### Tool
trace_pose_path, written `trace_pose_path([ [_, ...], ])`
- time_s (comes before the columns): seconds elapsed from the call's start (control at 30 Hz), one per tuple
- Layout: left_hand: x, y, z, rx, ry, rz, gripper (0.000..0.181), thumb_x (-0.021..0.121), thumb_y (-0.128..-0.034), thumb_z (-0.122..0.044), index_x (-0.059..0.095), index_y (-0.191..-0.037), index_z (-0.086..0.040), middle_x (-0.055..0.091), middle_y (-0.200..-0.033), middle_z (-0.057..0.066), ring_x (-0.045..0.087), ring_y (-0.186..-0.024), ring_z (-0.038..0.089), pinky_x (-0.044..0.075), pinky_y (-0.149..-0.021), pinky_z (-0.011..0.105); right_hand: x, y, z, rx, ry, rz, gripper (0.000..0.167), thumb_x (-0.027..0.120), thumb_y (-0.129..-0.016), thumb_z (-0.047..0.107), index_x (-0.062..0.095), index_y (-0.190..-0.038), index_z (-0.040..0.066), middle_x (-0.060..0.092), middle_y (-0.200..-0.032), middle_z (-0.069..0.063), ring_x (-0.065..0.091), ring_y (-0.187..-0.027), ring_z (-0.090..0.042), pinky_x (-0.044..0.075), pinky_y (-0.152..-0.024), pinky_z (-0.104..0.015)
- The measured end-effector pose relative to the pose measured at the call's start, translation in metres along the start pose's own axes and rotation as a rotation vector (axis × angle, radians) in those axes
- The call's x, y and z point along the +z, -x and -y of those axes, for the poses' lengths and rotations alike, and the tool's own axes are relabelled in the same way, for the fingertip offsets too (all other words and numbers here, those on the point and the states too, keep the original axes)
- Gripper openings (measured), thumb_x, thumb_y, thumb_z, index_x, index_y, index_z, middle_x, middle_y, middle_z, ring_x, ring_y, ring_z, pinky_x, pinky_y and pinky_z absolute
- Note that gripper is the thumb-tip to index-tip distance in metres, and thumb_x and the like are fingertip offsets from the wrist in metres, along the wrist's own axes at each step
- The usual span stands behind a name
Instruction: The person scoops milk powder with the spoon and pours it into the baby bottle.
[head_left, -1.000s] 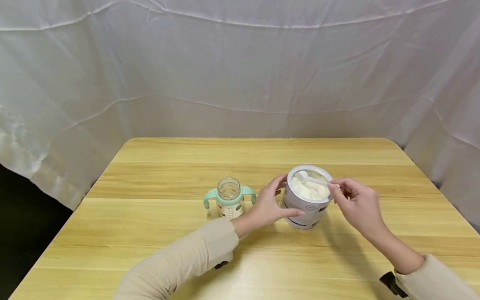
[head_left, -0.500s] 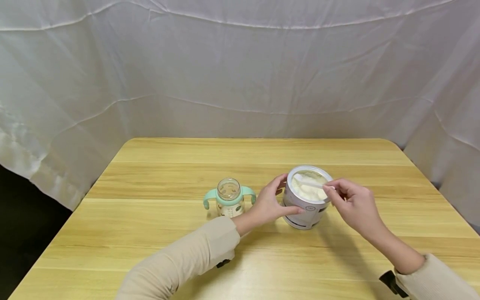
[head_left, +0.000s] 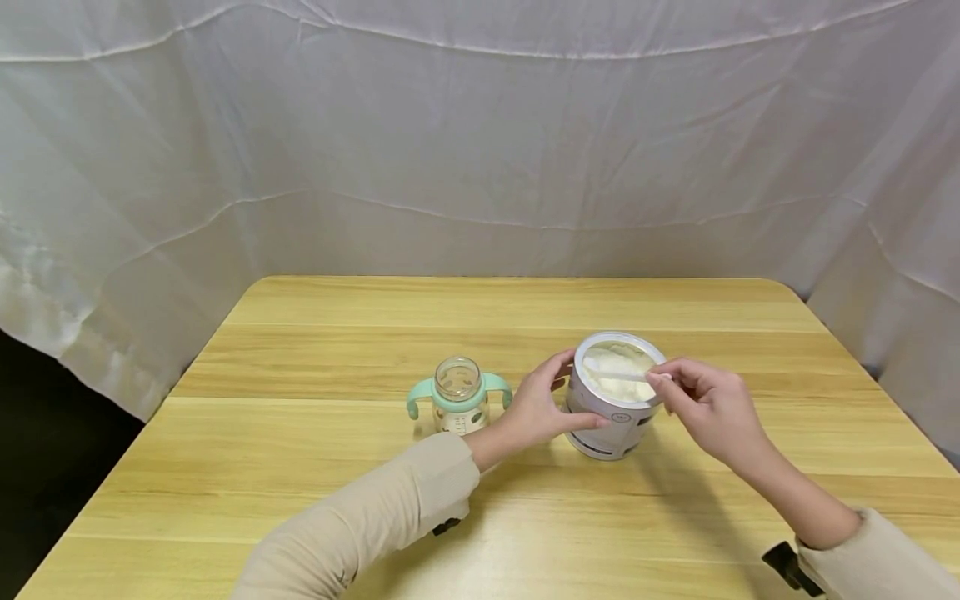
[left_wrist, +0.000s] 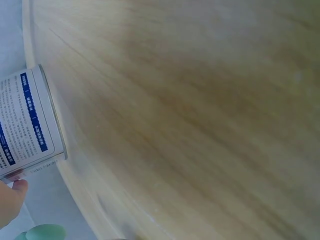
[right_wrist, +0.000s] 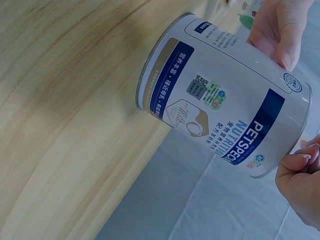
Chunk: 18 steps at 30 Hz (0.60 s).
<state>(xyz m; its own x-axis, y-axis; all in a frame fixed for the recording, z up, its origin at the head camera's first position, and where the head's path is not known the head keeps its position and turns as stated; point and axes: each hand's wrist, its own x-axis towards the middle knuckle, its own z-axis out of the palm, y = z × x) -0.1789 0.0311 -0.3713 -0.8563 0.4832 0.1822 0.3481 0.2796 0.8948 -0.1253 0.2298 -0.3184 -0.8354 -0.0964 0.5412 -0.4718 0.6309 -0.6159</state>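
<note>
An open can (head_left: 607, 425) of pale powder stands on the table, its printed side facing the right wrist view, where the can (right_wrist: 220, 100) fills the middle. My left hand (head_left: 532, 408) holds the can's left side, thumb across the front. My right hand (head_left: 712, 408) pinches the handle of a white scoop (head_left: 622, 375) over the can's right rim; the scoop's bowl lies in the powder and is hard to make out. To the left stands an uncapped bottle (head_left: 459, 400) with mint-green handles, its lower part partly behind my left wrist.
The wooden table (head_left: 360, 333) has rounded far corners. A pale curtain (head_left: 480, 150) hangs behind it and along both sides. A dark area shows beyond the table's left edge.
The scoop's bowl has gone from raised and visible at the can's upper left down into the powder. My right hand has shifted slightly left; my left hand stays on the can.
</note>
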Motion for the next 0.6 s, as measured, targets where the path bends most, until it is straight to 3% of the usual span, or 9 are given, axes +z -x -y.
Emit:
trace_pose_path([
  [0.23, 0.000, 0.000, 0.000, 0.003, 0.002, 0.004, 0.086, 0.082, -0.0690, -0.024, 0.036, -0.140, -0.014, 0.051, -0.134, 0.003, 0.050, -0.122, 0.015, 0.041, -0.105, 0.025, -0.007, 0.000, 0.001, 0.132, -0.084, 0.071, 0.006, 0.061, -0.086, 0.001, 0.064, -0.081, -0.001, 0.049, -0.054, 0.012, 0.040, -0.044, -0.004, 0.031, -0.035, -0.023],
  [0.43, -0.001, 0.000, -0.001, 0.005, 0.004, 0.004, 0.085, 0.082, -0.0689, -0.024, 0.037, -0.140, -0.014, 0.051, -0.134, 0.003, 0.050, -0.122, 0.015, 0.041, -0.105, 0.025, -0.014, -0.002, -0.001, 0.272, -0.162, 0.136, 0.017, 0.058, -0.091, 0.008, 0.062, -0.085, -0.007, 0.051, -0.055, 0.009, 0.046, -0.051, -0.008, 0.038, -0.042, -0.024],
  [0.6, -0.001, 0.001, -0.001, -0.004, 0.014, 0.006, 0.086, 0.083, -0.0688, -0.024, 0.037, -0.140, -0.014, 0.051, -0.135, 0.003, 0.049, -0.122, 0.015, 0.041, -0.105, 0.025, -0.017, -0.003, -0.007, 0.424, -0.242, 0.169, 0.019, 0.054, -0.093, 0.013, 0.062, -0.084, -0.002, 0.051, -0.056, 0.008, 0.048, -0.056, -0.007, 0.040, -0.048, -0.024],
])
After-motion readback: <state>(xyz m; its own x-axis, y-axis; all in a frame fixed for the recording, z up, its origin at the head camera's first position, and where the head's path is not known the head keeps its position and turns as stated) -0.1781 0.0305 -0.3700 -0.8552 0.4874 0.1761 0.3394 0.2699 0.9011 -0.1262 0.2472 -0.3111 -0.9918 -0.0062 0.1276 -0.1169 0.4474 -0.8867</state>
